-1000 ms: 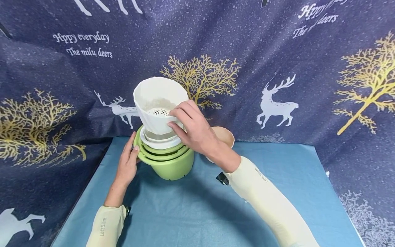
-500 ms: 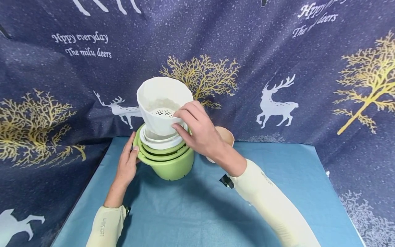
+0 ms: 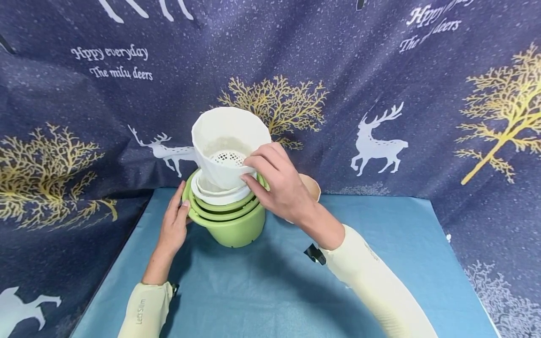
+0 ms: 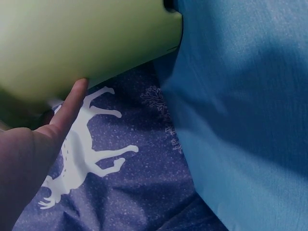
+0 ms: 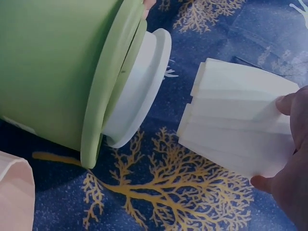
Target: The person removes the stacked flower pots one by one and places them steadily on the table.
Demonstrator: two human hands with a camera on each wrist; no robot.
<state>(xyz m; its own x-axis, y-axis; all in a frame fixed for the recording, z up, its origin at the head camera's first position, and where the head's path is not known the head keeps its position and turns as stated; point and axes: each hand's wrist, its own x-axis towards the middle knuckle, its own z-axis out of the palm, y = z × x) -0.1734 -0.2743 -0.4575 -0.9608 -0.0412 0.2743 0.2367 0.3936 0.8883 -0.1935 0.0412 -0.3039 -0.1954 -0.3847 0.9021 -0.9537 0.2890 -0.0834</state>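
A white faceted flower pot (image 3: 211, 164) with a perforated bottom is held above the stack by my right hand (image 3: 281, 180), whose thumb and fingers pinch its rim. In the right wrist view a gap separates this white pot (image 5: 236, 115) from the stack. Below it, white pots (image 3: 220, 198) sit nested inside several green flower pots (image 3: 236, 230). My left hand (image 3: 174, 223) rests against the left side of the green pots near the rim, its fingers fairly straight. In the left wrist view a straight finger touches the green wall (image 4: 96, 43).
A pale peach pot (image 3: 310, 186) stands behind my right forearm, partly hidden. The stack stands on a blue cloth-covered table (image 3: 270, 291). A dark blue curtain (image 3: 296, 42) with deer and trees hangs behind it.
My right hand has moved slightly to the right, carrying the white flower pot with it. The left hand and the green pots stay where they were.
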